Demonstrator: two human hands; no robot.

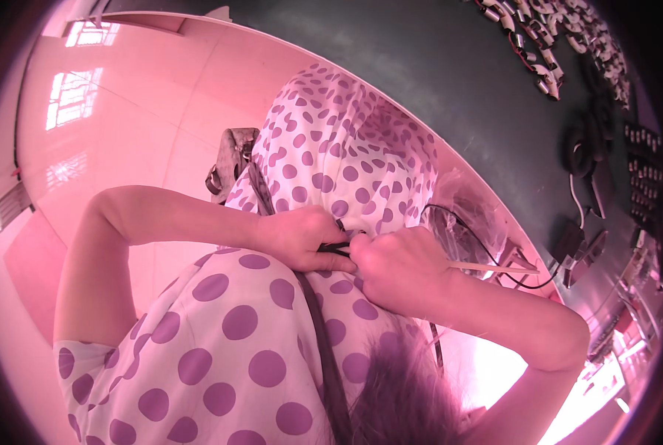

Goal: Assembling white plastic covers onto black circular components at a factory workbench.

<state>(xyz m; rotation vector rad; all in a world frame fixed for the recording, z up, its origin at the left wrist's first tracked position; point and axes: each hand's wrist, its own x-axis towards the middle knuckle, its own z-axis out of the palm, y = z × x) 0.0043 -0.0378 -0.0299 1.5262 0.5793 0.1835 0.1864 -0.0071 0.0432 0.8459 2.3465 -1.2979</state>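
At waist level, in front of a white dress with purple dots [242, 322], my two hands meet. My left hand [302, 237] is closed, thumb and fingers pinching a short black strap or cord [336, 248]. My right hand [399, 268] is curled beside it, its fingers closed at the other end of the black piece. What exactly the right fingertips grip is hidden behind the knuckles. A long dark strap [318, 326] runs down the front of the dress and passes by my left hand.
A patterned bag [235, 159] lies at my left side. To the right, a dark green table [420, 67] holds many small white and metal parts [542, 44], black coiled items [579, 152] and a thin black cable [520, 284]. A clear plastic bag [468, 215] hangs by its edge.
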